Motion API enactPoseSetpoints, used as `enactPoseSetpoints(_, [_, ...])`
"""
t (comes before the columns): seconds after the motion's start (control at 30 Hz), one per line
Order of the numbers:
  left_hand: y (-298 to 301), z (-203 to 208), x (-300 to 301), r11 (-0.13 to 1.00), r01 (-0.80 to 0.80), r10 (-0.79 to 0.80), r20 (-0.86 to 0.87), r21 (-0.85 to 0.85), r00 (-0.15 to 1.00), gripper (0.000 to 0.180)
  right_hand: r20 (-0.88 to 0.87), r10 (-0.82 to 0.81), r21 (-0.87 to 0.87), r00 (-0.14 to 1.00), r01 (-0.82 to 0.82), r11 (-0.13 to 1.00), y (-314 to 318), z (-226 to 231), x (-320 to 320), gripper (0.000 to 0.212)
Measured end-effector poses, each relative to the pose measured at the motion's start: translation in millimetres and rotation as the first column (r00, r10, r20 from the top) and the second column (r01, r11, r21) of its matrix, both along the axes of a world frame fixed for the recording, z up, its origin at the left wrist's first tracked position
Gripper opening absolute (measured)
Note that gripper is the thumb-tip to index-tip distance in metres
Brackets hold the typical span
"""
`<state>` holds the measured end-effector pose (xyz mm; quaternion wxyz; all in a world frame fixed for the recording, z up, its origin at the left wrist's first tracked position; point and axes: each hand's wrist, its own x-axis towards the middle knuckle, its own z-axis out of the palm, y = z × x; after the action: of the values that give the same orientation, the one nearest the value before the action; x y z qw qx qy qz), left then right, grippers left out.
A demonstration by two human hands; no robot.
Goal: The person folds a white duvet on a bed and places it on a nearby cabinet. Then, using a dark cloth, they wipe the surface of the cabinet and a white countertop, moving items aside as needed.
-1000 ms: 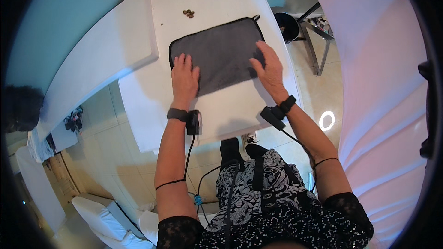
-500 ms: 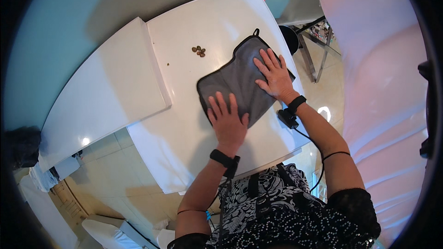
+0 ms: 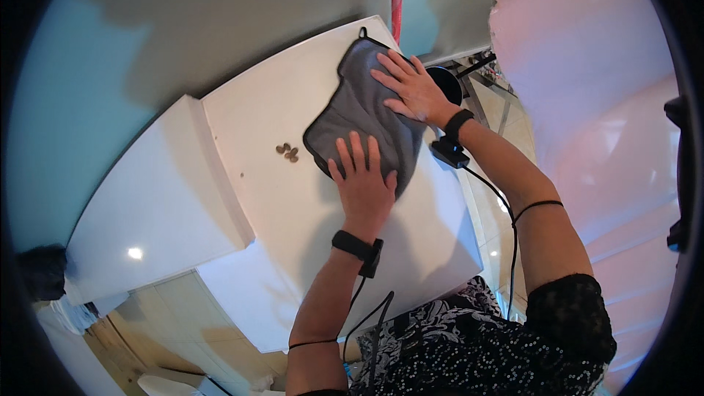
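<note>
A grey cloth (image 3: 352, 110) with black edging and a small hanging loop lies on the white table, wrinkled in the middle. Its loop end reaches close to the table's far corner. My left hand (image 3: 364, 187) presses flat on the near part of the cloth, fingers spread. Further up, on the right side, my right hand (image 3: 414, 94) also rests on it, palm down with fingers apart. Just left of the cloth sits a cluster of several small brown oval pieces (image 3: 288, 152), apart from it; their kind cannot be made out.
The white table (image 3: 293, 301) has a raised white section (image 3: 161, 191) along its left. Tiny specks lie near that step. A blue wall runs behind, with a red pole (image 3: 397, 0) at the far corner. Pink sheeting (image 3: 587, 103) hangs at the right. A cable runs from each wrist device.
Both hands have pushed the cloth away from me toward the far corner, and it has creased. Its left corner now lies beside the brown pieces. The view has also shifted.
</note>
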<state>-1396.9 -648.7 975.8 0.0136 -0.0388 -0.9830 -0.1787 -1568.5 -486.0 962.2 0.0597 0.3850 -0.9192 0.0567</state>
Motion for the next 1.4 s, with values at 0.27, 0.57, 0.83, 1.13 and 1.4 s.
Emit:
enactPoseSetpoints(0.27, [7,-17,-97,0.993,-0.102,0.097,-0.079,-0.063,0.992,0.069,-0.141,-0.105,0.037,0.984,0.111,0.993,-22,-20,-75,0.053])
enactPoseSetpoints(0.57, [-5,-24,-124,0.992,-0.109,0.102,-0.108,-0.064,0.989,0.068,0.073,-0.058,-0.265,0.996,0.075,0.961,-53,-23,-84,0.048])
enactPoseSetpoints(0.83, [-32,-4,-78,0.92,-0.345,0.305,-0.217,-0.183,0.927,0.035,-0.038,-0.101,-0.177,0.994,0.093,0.98,-51,-30,-77,0.077])
enactPoseSetpoints(1.13, [-91,-25,-47,0.885,-0.461,0.462,-0.26,0.069,0.848,0.007,0.055,-0.094,-0.251,0.994,0.105,0.962,-51,-27,-54,0.088])
enactPoseSetpoints(1.4, [-105,-25,47,0.945,-0.256,0.304,-0.262,0.203,0.916,0.004,0.118,0.065,-0.261,0.991,-0.032,0.965,-33,-7,25,0.089])
